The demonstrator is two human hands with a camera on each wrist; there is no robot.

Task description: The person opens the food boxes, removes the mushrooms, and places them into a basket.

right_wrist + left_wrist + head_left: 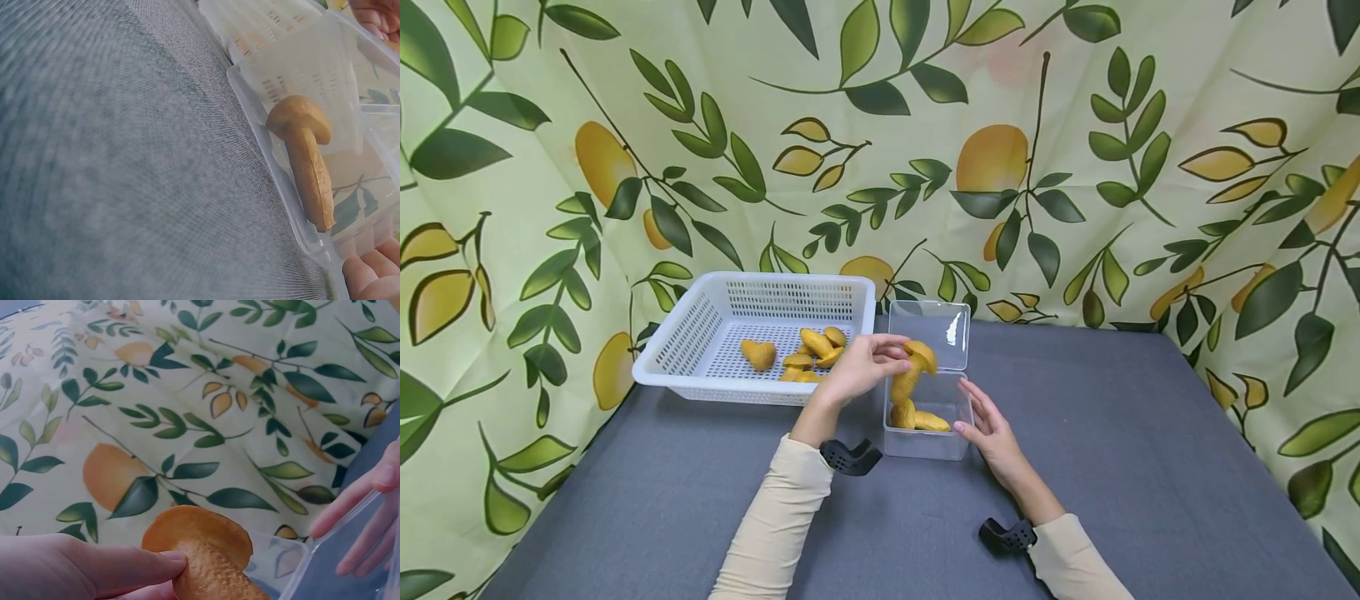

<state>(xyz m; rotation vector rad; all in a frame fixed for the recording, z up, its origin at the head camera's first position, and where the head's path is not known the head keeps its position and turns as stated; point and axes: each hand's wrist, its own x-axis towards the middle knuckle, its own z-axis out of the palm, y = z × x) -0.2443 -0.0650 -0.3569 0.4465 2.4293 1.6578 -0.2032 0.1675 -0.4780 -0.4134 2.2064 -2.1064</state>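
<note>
My left hand (868, 367) pinches a yellow-brown mushroom (921, 357) between thumb and fingers, over the clear plastic box (951, 446). In the left wrist view that mushroom (199, 534) shows its rounded cap and rough stem. Inside the box lies another mushroom (931, 422); the right wrist view has this mushroom (306, 169) stretched out on its side behind the clear wall. The box's hinged lid (917, 333) stands tipped back. My right hand (992, 429) rests along the box's right side, fingers extended at the wall and thumb near the front corner.
Left of the box stands a white perforated basket (692, 385) holding several mushrooms (758, 354). Both rest on a dark grey tabletop (1150, 467). Behind them hangs a leaf-and-fruit patterned cloth (910, 133). Black bands (850, 457) circle the wrists.
</note>
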